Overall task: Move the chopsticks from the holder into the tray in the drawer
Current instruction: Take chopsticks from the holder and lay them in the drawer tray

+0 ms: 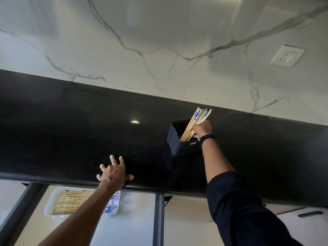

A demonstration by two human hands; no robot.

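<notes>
chopsticks [194, 122] stand tilted in the dark holder [179, 148] on the black desk [71, 132]. right grip [203, 129] curled round the bundle, just above the holder rim. other chopsticks [71, 201] lie flat in the white tray [48, 206] in the open drawer [134, 219] below. left grip [113, 173] holds nothing, fingers spread, resting on the desk's front edge.

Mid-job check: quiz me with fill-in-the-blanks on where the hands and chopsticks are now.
1. The right hand grips the chopstick bundle standing in the black ____.
2. The left hand is spread open at the front edge of the black ____.
3. Other chopsticks lie in the white ____ inside the open drawer.
Missing words: holder; countertop; tray.
</notes>
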